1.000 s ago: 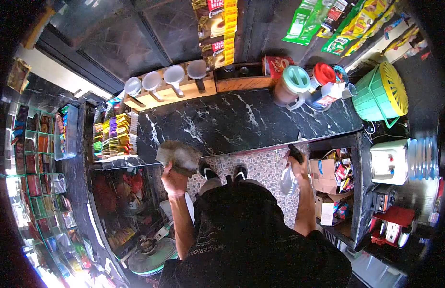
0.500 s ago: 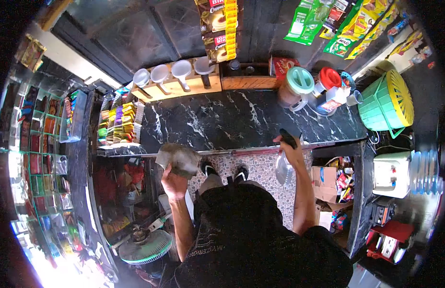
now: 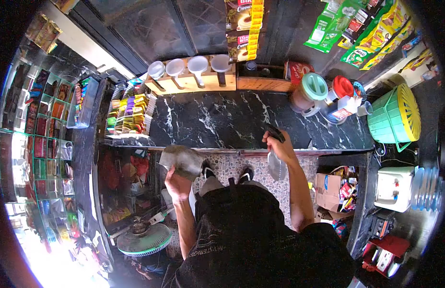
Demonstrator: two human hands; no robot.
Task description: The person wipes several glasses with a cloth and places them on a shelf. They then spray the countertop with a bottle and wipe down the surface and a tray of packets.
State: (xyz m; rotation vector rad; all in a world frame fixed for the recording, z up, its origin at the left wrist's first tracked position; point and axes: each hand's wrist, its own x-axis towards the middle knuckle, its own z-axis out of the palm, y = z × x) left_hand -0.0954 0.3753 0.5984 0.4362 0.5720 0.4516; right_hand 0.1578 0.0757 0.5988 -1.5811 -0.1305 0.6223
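Note:
My left hand (image 3: 175, 183) grips a crumpled grey cloth (image 3: 181, 160) just below the front edge of the black marble counter (image 3: 222, 122). My right hand (image 3: 277, 143) is closed around a clear spray bottle (image 3: 275, 163) with a black trigger head (image 3: 274, 131), held over the counter's front edge. The bottle body hangs down below my fist. Both hands are level with the counter edge, the cloth on the left, the bottle on the right.
A wooden rack with several white scoops (image 3: 191, 67) sits at the counter's back. Lidded jugs (image 3: 314, 91) and a green basket (image 3: 395, 115) stand right. Coloured sachets (image 3: 129, 115) fill the left shelf. A fan (image 3: 143, 238) and cardboard box (image 3: 328, 185) sit on the floor.
My right hand has carried the spray bottle up and left, from beside the box to the counter's front edge. My left hand keeps the cloth near the same spot.

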